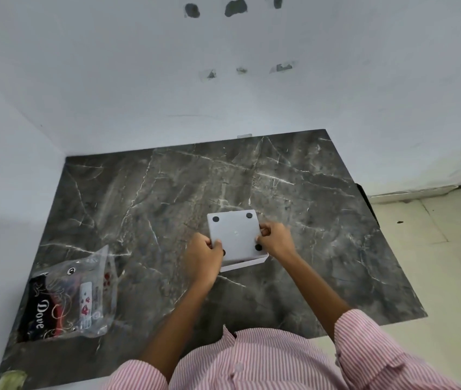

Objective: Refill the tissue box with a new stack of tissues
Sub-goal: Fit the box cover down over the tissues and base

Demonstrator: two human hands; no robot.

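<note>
A square white tissue box (236, 235) lies upside down on the dark marble table (322, 220), its flat underside with black rubber feet facing up. My left hand (202, 256) grips its near-left edge, thumb on top. My right hand (277, 239) grips its right edge, fingers curled over the side. A clear plastic tissue pack (74, 295) with a black and red printed label lies at the table's near left, apart from both hands. The box's opening and contents are hidden.
White walls close in behind and left of the table. The table's right edge drops to a pale tiled floor (434, 263). A greenish object (12, 380) shows at the near-left corner.
</note>
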